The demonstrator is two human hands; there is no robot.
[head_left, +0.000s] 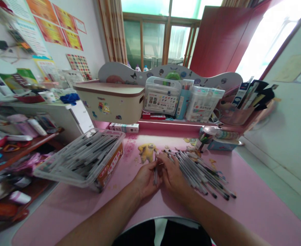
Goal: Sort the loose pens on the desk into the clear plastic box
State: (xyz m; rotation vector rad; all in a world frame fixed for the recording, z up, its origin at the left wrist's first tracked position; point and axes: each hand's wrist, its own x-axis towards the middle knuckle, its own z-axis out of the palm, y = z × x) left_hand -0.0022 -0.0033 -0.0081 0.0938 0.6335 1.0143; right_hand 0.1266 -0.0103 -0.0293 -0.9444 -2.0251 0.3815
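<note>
While both hands meet over the middle of the worktop (255, 198), the left hand (147, 177) is curled around a clear pen (154, 177), whose length runs roughly from the near edge toward the far edge. The right hand (172, 169) is bent in against it, fingers gathered near the pen's far end; whether they pinch it, I cannot tell.

The pile (197, 174) lies just beside the right hand, toward the worktop's right edge, so that hand is the nearer one. Its pens slant from far left to near right, dark ends mostly toward the near right corner. Toward the left edge, nearer the left hand and well apart from it, a clear tray (59, 180) full of pens rests on a brown box (111, 164), its long side angled from near left to far right.

Fingers cover part of the pen, and the fingertips blur together. The right hand may hide some of the pile. Inside the tray, the lower pens are indistinct; both forearms are cut off below.
</note>
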